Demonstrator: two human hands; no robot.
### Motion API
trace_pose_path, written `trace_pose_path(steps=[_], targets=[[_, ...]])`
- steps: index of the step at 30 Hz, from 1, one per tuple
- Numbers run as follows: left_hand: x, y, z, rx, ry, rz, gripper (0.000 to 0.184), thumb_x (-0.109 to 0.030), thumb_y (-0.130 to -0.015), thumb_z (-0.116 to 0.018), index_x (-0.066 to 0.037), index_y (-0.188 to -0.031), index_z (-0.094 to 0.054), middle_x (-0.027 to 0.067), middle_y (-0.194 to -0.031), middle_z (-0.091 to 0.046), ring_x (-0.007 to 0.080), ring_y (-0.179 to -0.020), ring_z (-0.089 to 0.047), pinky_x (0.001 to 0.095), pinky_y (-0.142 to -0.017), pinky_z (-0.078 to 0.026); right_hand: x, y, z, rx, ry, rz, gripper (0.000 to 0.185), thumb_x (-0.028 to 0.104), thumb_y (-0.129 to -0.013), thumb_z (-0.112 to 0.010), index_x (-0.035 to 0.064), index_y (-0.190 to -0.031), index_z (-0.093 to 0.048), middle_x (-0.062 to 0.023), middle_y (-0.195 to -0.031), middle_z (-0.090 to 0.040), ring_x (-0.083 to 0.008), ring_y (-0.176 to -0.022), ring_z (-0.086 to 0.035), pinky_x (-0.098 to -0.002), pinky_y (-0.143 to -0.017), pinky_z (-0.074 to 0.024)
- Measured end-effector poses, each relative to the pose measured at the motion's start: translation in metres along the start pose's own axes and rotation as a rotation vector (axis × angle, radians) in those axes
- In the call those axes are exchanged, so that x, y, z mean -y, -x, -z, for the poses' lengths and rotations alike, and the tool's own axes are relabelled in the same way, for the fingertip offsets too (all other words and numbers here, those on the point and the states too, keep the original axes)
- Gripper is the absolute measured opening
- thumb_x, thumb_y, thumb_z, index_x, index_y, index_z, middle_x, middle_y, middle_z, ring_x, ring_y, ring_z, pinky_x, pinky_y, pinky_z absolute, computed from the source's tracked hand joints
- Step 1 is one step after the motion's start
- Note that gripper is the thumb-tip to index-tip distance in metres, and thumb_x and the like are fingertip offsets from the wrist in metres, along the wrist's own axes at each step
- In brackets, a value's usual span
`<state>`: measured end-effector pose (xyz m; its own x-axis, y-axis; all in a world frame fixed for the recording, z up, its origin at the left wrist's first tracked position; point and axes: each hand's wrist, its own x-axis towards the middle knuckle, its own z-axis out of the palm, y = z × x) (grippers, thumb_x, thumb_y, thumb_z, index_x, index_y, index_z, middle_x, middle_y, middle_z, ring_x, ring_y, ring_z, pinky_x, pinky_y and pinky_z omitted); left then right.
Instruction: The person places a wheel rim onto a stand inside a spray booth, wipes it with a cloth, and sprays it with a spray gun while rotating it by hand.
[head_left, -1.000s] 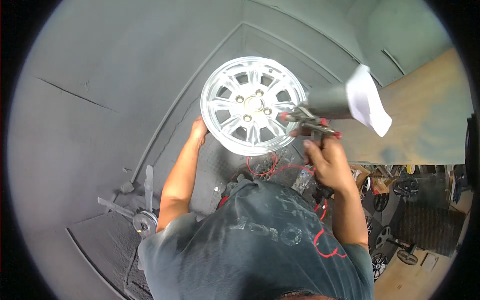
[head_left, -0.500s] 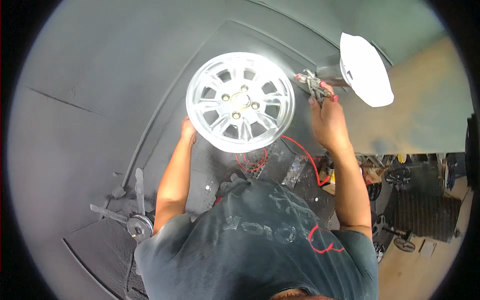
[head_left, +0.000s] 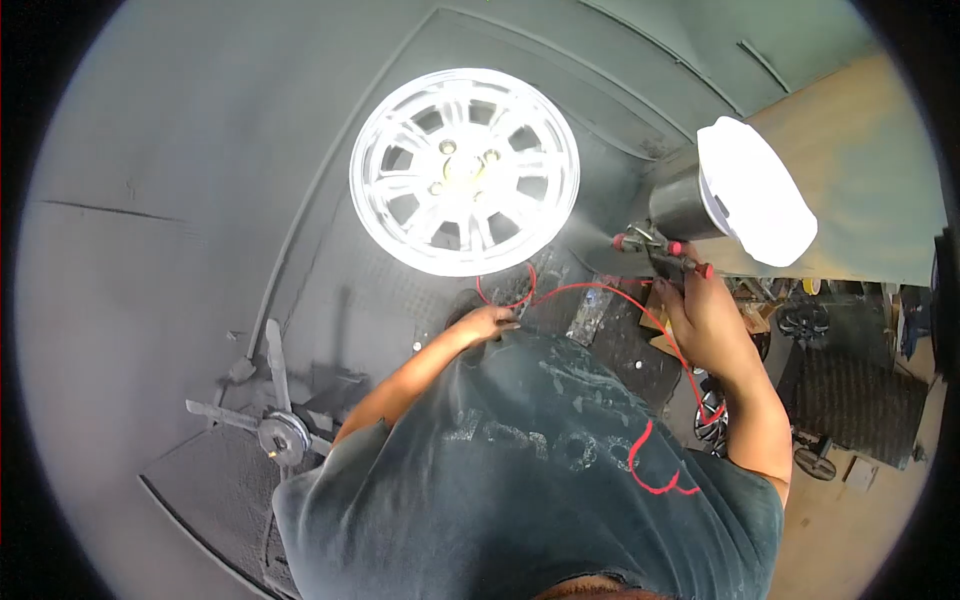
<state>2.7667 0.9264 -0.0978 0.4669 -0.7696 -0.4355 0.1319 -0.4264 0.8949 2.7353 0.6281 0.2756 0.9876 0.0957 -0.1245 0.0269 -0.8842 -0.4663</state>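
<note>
My right hand [head_left: 712, 318] grips a spray gun [head_left: 655, 245] with red knobs. A dark metal cup [head_left: 685, 208] with a white cover [head_left: 758, 190] sits on the gun. Pale mist leaves the nozzle toward a bright silver spoked wheel [head_left: 463, 215], which faces me and stands apart from both hands. My left hand [head_left: 485, 325] is below the wheel, close to my shirt, its fingers curled. A red air hose [head_left: 590, 286] passes near those fingertips; whether they hold it is unclear.
At lower left stands a grey, paint-coated stand with arms [head_left: 283, 435]. Grey booth walls surround the wheel, with a tan panel [head_left: 860, 150] at right. Below it are cluttered shelves, another wheel [head_left: 803, 322] and a dark ribbed mat [head_left: 860, 405].
My left hand has left the wheel's lower-left edge and come down toward my shirt. The wheel has turned and appears higher in view. The gun has shifted right and down; mist shows at its nozzle.
</note>
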Motion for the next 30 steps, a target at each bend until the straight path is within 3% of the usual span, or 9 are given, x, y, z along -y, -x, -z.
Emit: trace_pose_path(steps=[3, 6, 8, 11, 16, 19, 20, 21, 30], targets=[[-0.039, 0.015, 0.008, -0.049, 0.045, 0.196, 0.030, -0.027, -0.092, -0.067, -0.005, -0.113, -0.068, 0.0051, -0.096, -0.070, 0.0142, -0.075, -0.065, 0.0315, -0.072, -0.053, 0.021, 0.006, -0.001, 0.096, -0.175, -0.074, 0.024, 0.007, -0.093, -0.056, -0.0072, -0.113, -0.058, -0.0292, -0.106, -0.060, -0.0489, -0.099, -0.055, -0.0471, -0.086, -0.0441], [-0.033, 0.021, 0.008, -0.074, 0.150, 0.183, 0.027, -0.022, -0.092, -0.068, -0.004, -0.112, -0.067, 0.0054, -0.097, -0.070, 0.0145, -0.079, -0.066, 0.0299, -0.076, -0.053, 0.023, 0.007, -0.014, 0.038, -0.148, 0.160, 0.024, 0.008, -0.091, -0.058, -0.0109, -0.106, -0.057, -0.0323, -0.098, -0.060, -0.0489, -0.088, -0.058, -0.0504, -0.075, -0.0466], [-0.016, 0.018, 0.005, -0.155, 0.195, 0.106, 0.026, -0.020, -0.092, -0.068, -0.003, -0.111, -0.067, 0.0053, -0.096, -0.070, 0.0143, -0.082, -0.066, 0.0293, -0.077, -0.053, 0.031, 0.006, -0.018, 0.128, -0.193, 0.070, 0.021, 0.008, -0.091, -0.059, -0.0111, -0.097, -0.061, -0.0332, -0.106, -0.059, -0.0481, -0.091, -0.058, -0.0498, -0.077, -0.0466], [-0.009, 0.016, 0.007, -0.275, 0.376, 0.054, 0.025, -0.017, -0.092, -0.068, -0.001, -0.111, -0.066, 0.0034, -0.097, -0.069, 0.0113, -0.083, -0.063, 0.0272, -0.078, -0.051, 0.047, -0.005, -0.029, 0.044, -0.305, 0.215, 0.019, 0.008, -0.090, -0.061, -0.0108, -0.088, -0.062, -0.0317, -0.110, -0.059, -0.0481, -0.088, -0.058, -0.0499, -0.076, -0.0470], [-0.037, 0.032, 0.032, -0.500, 0.756, 0.203, 0.023, -0.018, -0.094, -0.067, -0.005, -0.113, -0.068, -0.0017, -0.100, -0.070, 0.0068, -0.082, -0.062, 0.0231, -0.074, -0.048, 0.066, -0.020, -0.048, 0.163, -0.275, 0.164, 0.025, 0.009, -0.093, -0.059, -0.0056, -0.113, -0.057, -0.0254, -0.106, -0.058, -0.0450, -0.102, -0.055, -0.0440, -0.088, -0.0439], [-0.030, 0.033, 0.039, -0.608, 0.939, 0.154, 0.017, -0.018, -0.093, -0.067, -0.008, -0.107, -0.068, -0.0030, -0.096, -0.070, 0.0048, -0.078, -0.061, 0.0211, -0.069, -0.048, 0.075, -0.038, -0.057, 0.080, -0.264, 0.289, 0.023, 0.010, -0.093, -0.059, -0.0072, -0.109, -0.058, -0.0259, -0.105, -0.059, -0.0455, -0.099, -0.055, -0.0436, -0.086, -0.0445], [-0.030, 0.034, 0.042, -0.665, 1.030, 0.146, 0.016, -0.018, -0.093, -0.068, -0.007, -0.105, -0.067, -0.0026, -0.094, -0.070, 0.0039, -0.074, -0.060, 0.0203, -0.066, -0.049, 0.077, -0.044, -0.063, 0.049, -0.301, 0.279, 0.019, 0.010, -0.092, -0.061, -0.0077, -0.087, -0.057, -0.0304, -0.104, -0.060, -0.0463, -0.092, -0.058, -0.0468, -0.079, -0.0462], [-0.029, 0.035, 0.045, -0.668, 1.027, 0.143, 0.016, -0.018, -0.093, -0.068, -0.007, -0.105, -0.067, -0.0026, -0.094, -0.070, 0.0039, -0.074, -0.060, 0.0203, -0.066, -0.049, 0.079, -0.050, -0.069, 0.017, -0.340, 0.266, 0.033, 0.010, -0.091, -0.063, -0.0082, -0.064, -0.056, -0.0349, -0.104, -0.060, -0.0472, -0.085, -0.061, -0.0499, -0.071, -0.0478], [-0.026, 0.035, 0.059, -0.383, 1.019, 0.116, 0.017, -0.018, -0.098, -0.061, -0.008, -0.111, -0.066, 0.0051, -0.108, -0.071, 0.0077, -0.079, -0.064, 0.0222, -0.070, -0.054, 0.095, -0.091, -0.078, -0.360, -0.409, 0.232, 0.023, 0.008, -0.092, -0.059, -0.0091, -0.077, -0.061, -0.0303, -0.102, -0.063, -0.0483, -0.084, -0.061, -0.0497, -0.069, -0.0494]])
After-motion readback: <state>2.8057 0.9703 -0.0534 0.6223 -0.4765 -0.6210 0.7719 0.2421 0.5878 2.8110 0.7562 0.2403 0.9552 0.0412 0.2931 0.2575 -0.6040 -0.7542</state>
